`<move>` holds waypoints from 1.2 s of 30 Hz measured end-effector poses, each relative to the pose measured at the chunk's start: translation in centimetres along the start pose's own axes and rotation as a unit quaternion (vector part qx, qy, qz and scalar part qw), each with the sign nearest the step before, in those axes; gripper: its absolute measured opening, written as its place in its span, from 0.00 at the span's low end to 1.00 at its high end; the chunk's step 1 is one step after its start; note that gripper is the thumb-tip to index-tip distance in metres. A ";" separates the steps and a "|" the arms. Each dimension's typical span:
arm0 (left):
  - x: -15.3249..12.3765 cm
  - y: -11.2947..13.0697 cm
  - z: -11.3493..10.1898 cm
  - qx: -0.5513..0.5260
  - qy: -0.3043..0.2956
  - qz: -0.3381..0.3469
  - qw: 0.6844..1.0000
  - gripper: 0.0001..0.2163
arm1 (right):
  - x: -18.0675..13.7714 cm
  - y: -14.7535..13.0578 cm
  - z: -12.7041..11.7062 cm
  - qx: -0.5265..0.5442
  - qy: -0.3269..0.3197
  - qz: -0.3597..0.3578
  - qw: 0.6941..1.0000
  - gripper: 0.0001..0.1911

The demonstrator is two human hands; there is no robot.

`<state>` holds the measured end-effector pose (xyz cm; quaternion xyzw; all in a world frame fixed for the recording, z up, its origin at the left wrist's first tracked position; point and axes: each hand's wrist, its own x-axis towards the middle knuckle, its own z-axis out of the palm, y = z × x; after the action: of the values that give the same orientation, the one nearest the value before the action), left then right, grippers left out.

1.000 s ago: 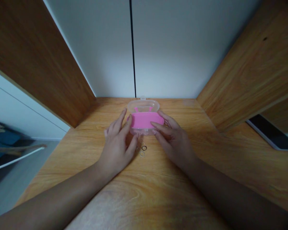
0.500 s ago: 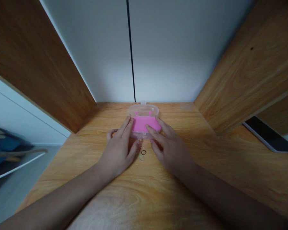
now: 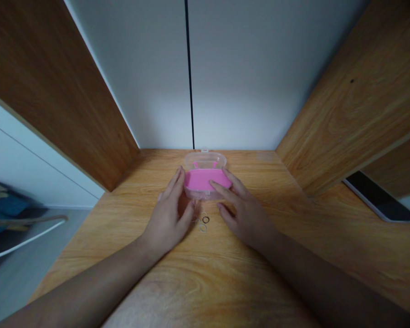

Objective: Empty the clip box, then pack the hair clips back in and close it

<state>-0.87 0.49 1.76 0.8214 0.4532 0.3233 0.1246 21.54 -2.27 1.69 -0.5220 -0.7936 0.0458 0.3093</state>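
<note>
Head view: my left grip (image 3: 166, 217), uncurled, flanks the box (image 3: 202, 195); my right grip (image 3: 248, 215), fingers spread, touches its pink panel (image 3: 197, 180), apparently for steadiness; small bands (image 3: 205, 222) lie between.

2 hands (image 3: 164, 217) touch an open clear case (image 3: 200, 195) with pink insert (image 3: 201, 179)

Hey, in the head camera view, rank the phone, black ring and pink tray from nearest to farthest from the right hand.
From the right hand:
1. Pink tray: just ahead, under the index fingertip.
2. Black ring: on the table, left of the thumb.
3. Phone: well off to the right.
</note>
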 end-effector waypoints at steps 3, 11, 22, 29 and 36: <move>0.2 0.0 -0.5 0.056 0.005 0.019 0.998 0.27 | -0.1 0.1 0.0 0.007 -0.005 0.003 1.000 0.35; 0.6 0.7 -1.6 0.207 -0.039 0.064 0.975 0.30 | 0.1 -0.7 -0.2 -0.030 -0.021 0.012 0.999 0.32; 0.5 0.2 -1.0 0.121 -0.003 0.039 0.992 0.28 | 0.0 -0.2 -0.1 0.005 -0.003 0.009 1.000 0.38; 0.4 0.2 -1.3 0.057 0.069 0.037 0.995 0.25 | -0.1 -0.6 -0.6 0.016 0.109 -0.015 0.994 0.33; 0.0 1.0 -2.1 0.084 -0.014 0.116 0.990 0.01 | -0.9 -1.5 -1.1 0.019 0.082 -0.126 0.988 0.09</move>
<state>-1.54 -0.22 3.88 0.8804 0.3783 0.2851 0.0229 21.17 -3.98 2.83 -0.4135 -0.8242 -0.0217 0.3863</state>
